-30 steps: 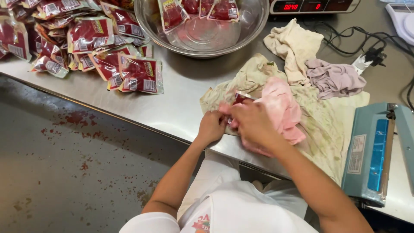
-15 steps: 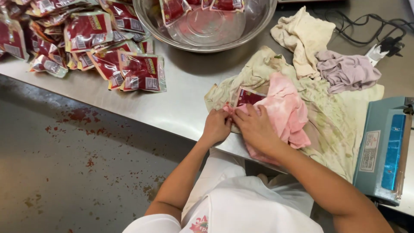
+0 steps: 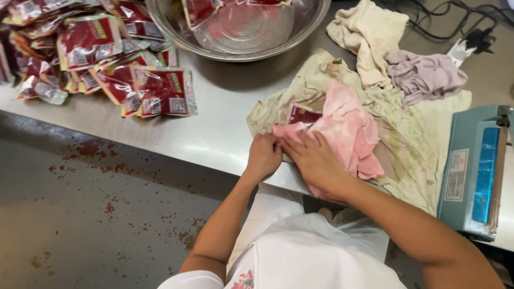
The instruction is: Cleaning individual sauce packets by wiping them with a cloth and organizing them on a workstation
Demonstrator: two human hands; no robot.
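**Operator A:** State the position of both hands.

**Operator B:** The left hand [image 3: 263, 155] and the right hand [image 3: 316, 160] sit side by side at the lower centre of the frame, at the near edge of the steel table [image 3: 214, 134]. The left hand's fingers are curled and pinch the near edge of the pink cloth [image 3: 348, 128]. The right hand's fingers are extended, slightly spread, and lie flat on the same cloth, pressing down.

**Operator A:** What lies under the pink cloth?

**Operator B:** A dark red packet [image 3: 304, 114] shows at the cloth's upper left edge, partly covered. Cloth and packet both rest on a stained, yellowish towel [image 3: 412, 144] spread across the centre right of the frame.

**Operator A:** Surrounding items?

**Operator B:** A pile of red packets [image 3: 107, 59] occupies the upper left of the frame. A metal bowl [image 3: 305, 37] stands at top centre with more red packets in it. A cream rag [image 3: 369, 37] and a lilac rag [image 3: 425, 75] lie at the upper right, touching the towel's far edge. A blue-green heat sealer [image 3: 474, 171] sits at the right edge of the frame, just beside the towel. The floor [image 3: 80, 214] at lower left carries red specks.
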